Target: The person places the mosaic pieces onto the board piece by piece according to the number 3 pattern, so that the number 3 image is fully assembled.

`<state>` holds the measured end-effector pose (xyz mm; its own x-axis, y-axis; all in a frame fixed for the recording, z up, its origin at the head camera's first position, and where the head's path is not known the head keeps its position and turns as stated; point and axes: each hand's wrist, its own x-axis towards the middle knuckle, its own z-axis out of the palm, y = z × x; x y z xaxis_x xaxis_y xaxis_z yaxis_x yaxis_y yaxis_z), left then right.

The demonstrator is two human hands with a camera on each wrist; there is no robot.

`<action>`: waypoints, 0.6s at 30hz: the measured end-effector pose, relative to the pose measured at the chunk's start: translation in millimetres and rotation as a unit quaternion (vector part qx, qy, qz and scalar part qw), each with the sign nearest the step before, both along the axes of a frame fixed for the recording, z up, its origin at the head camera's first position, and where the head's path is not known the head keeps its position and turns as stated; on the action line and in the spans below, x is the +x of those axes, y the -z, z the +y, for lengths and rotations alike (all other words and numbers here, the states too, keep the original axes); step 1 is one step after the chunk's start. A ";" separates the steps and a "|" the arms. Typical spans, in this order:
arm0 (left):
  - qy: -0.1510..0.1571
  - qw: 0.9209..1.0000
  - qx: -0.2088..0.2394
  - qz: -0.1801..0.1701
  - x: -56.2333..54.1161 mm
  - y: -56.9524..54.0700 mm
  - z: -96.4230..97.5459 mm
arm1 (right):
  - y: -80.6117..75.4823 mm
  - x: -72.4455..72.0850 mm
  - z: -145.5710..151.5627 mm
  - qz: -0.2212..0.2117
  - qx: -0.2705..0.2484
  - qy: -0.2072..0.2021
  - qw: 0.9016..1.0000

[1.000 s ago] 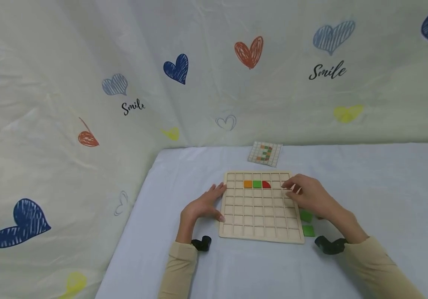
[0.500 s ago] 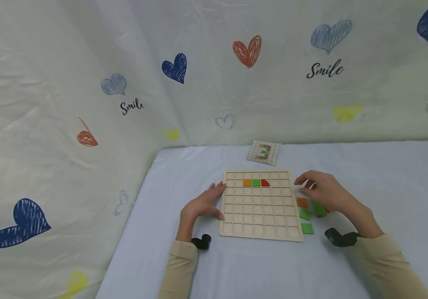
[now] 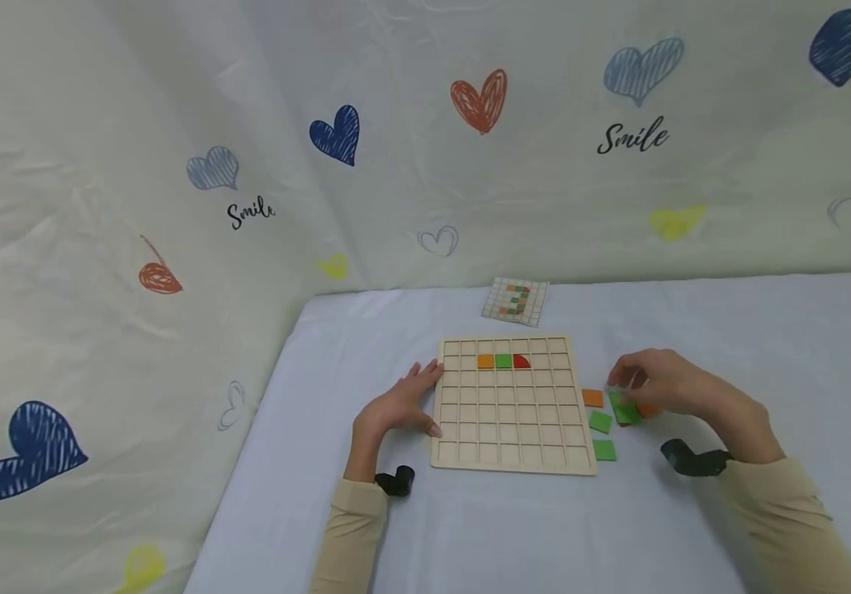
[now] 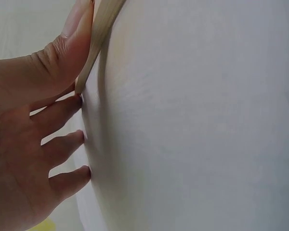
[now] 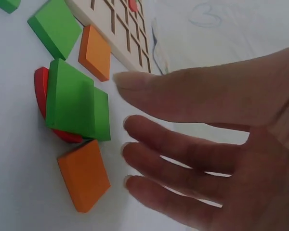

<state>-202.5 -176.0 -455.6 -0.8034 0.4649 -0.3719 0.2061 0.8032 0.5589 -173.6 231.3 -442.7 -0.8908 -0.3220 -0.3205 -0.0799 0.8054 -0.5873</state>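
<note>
My left hand (image 3: 395, 408) rests at the left edge of a wooden grid board (image 3: 507, 429), its thumb against the rim and its fingers spread. Three pieces lie in a row near the board's top: an orange square tile (image 3: 485, 361), a green square tile (image 3: 503, 361) and a red quarter-round tile (image 3: 521, 361). Right of the board, my right hand (image 3: 666, 381) hovers over loose tiles, fingers loosely bent and holding nothing. In the right wrist view, a green tile (image 5: 70, 98) overlaps another green tile (image 5: 102, 115) and a red curved tile (image 5: 41, 96). An orange tile (image 5: 86, 175) lies beside them.
Closer to the board lie another orange tile (image 3: 592, 398) and two green tiles, one (image 3: 600, 421) above the other (image 3: 605, 450). A pattern card (image 3: 516, 301) with coloured squares lies behind the board on the white-covered table (image 3: 514, 528).
My right hand has moved from over the board's right side to the loose tiles at its right. My left hand stays at the board's edge. The head view has shifted slightly.
</note>
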 end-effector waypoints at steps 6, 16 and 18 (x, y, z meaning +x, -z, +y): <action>-0.001 1.000 0.000 0.003 0.7 2.2 -1.0 | 5.1 2.8 3.7 -0.017 -0.002 -0.005 1.000; 0.001 1.000 0.009 0.002 1.2 1.2 -1.5 | 14.0 -0.4 3.5 -0.008 -0.004 -0.005 1.000; 0.000 1.000 0.010 0.003 0.9 1.7 -1.2 | 16.1 -2.4 4.9 -0.010 -0.002 0.003 1.000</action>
<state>-201.6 -177.2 -457.3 -0.8050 0.4729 -0.3581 0.2097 0.7916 0.5739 -176.0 236.2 -458.8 -0.8862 -0.3182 -0.3368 -0.0635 0.8034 -0.5921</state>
